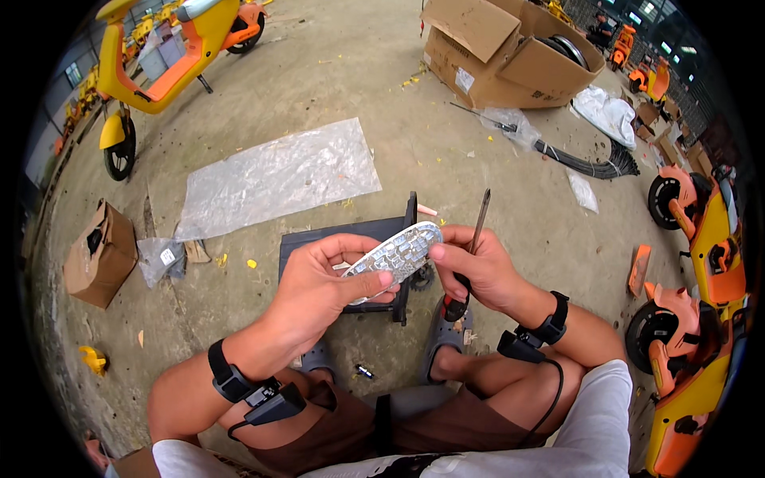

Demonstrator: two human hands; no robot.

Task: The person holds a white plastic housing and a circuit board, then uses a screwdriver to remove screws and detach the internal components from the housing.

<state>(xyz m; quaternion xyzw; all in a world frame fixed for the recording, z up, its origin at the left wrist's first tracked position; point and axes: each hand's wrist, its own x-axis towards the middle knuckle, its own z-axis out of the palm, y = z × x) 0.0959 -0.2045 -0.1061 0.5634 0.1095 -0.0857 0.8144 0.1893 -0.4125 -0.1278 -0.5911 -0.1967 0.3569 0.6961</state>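
Observation:
My left hand (319, 283) grips a flat oval piece (394, 255) with a white rim and a silvery, patterned face, tilted up toward me. My right hand (478, 267) pinches the far end of this piece with thumb and finger, while also holding an upright screwdriver (483, 213) with a red and black handle. Below both hands lies a dark grey rectangular panel or frame (307, 247) with a gear-like dark part beside it, partly hidden. A small metal and black part (365, 371) rests on the floor between my feet.
Yellow and orange scooters stand at upper left (159, 72) and right (689, 350). A large open carton (486, 76), cable bundle (586, 163), plastic sheet (271, 175) and smaller box (100, 259) lie on the concrete floor. Another person (599, 32) is in the far background.

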